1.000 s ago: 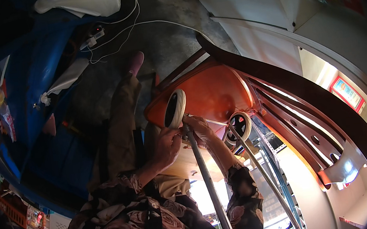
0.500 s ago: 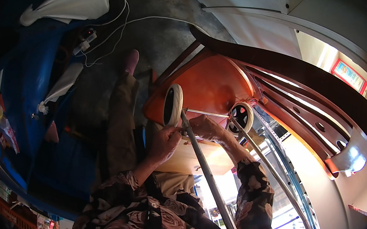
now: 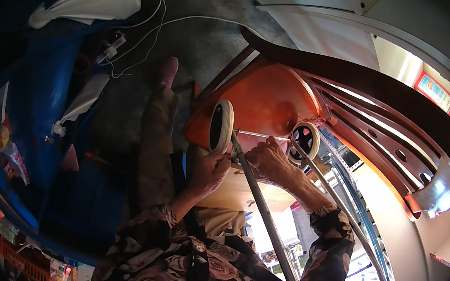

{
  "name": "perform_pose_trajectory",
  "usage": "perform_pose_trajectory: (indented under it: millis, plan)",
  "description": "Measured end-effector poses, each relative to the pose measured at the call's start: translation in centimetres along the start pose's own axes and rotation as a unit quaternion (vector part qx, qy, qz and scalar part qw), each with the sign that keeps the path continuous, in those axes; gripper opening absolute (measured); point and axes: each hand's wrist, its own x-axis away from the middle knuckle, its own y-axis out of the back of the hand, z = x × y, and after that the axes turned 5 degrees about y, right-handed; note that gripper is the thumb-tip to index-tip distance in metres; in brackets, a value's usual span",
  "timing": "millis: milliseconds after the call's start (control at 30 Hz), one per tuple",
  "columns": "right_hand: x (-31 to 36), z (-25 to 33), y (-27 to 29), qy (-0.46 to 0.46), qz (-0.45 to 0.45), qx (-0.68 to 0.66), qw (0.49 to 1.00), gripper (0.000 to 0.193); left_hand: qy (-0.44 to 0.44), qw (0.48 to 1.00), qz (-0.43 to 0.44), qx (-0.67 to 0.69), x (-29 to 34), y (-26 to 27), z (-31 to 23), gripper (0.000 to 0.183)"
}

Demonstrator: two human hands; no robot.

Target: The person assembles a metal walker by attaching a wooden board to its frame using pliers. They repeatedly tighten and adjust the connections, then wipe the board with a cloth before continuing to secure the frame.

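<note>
A wheeled metal tube frame stands upended in front of me. Its left tube (image 3: 265, 214) runs down past my chest, and a thin axle rod links a left wheel (image 3: 227, 123) with a pale tyre to a black-spoked right wheel (image 3: 305, 141). My left hand (image 3: 208, 175) is closed, thumb and fingers pinched just below the left wheel, at the tube's end. Just right of that tube, under the axle, my right hand (image 3: 272, 162) is curled closed. Whatever small part either hand grips is hidden by the fingers.
An orange-brown wooden chair (image 3: 251, 101) with a slatted back stands behind the wheels. Below my hands is a pale wooden board (image 3: 265, 194). White cables and a power strip (image 3: 111, 46) lie on the floor at upper left, near blue sheeting (image 3: 46, 145).
My right hand has turned at the wrist, its knuckles higher and its forearm further right. The left hand stays pinched near the wheel. The whole view has shifted slightly.
</note>
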Motion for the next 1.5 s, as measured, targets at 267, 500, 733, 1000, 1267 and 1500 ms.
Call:
perform_pose_trajectory:
  millis: [267,500,733,1000,1267,1500]
  plan:
    - [1.1,1.9,-1.2,-0.083,-0.101,-0.144,0.981,0.012,0.026,0.993,0.03,0.113,0.1,0.3,0.8,0.02]
    - [1.0,1.3,-1.9,-0.128,-0.147,-0.243,0.95,0.017,-0.155,0.986,0.017,-0.056,-0.1,0.4,1.6,0.025]
    - [1.1,1.9,-0.9,-0.052,-0.116,-0.149,0.981,0.018,-0.085,0.995,-0.002,0.047,0.2,-0.4,1.6,0.03]
    - [1.2,3.2,-1.9,-0.164,-0.149,-0.244,0.944,0.01,-0.016,1.0,-0.015,0.014,0.3,-0.1,0.9,0.025]
    - [1.5,3.0,-2.3,-0.162,-0.218,-0.225,0.936,0.008,-0.025,0.999,-0.004,-0.044,-1.1,0.0,0.1,0.034]
    - [1.3,3.1,-2.8,-0.174,-0.235,-0.2,0.935,0.02,-0.008,0.997,0.072,-0.02,-2.4,0.8,-0.9,0.03]
